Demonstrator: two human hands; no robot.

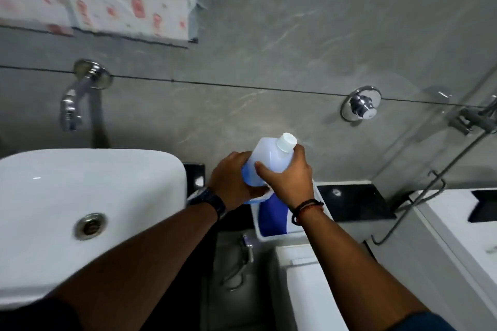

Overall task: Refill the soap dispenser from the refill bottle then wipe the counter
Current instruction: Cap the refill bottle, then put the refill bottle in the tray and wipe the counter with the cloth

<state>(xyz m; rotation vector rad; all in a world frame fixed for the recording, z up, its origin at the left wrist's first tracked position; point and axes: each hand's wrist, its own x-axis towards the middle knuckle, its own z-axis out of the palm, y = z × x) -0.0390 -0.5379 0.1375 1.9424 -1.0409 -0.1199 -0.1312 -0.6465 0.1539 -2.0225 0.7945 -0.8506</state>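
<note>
Holding refill bottle point(269, 162) in both hands, capped

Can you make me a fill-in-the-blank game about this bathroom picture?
1. The liquid inside the refill bottle is coloured ____.
2. The bottle's cap is coloured ____.
3. The watch sits on the wrist of the ____ hand.
4. The white sink is on the ____ side of the picture.

Missing words: blue; white; left; left
</note>
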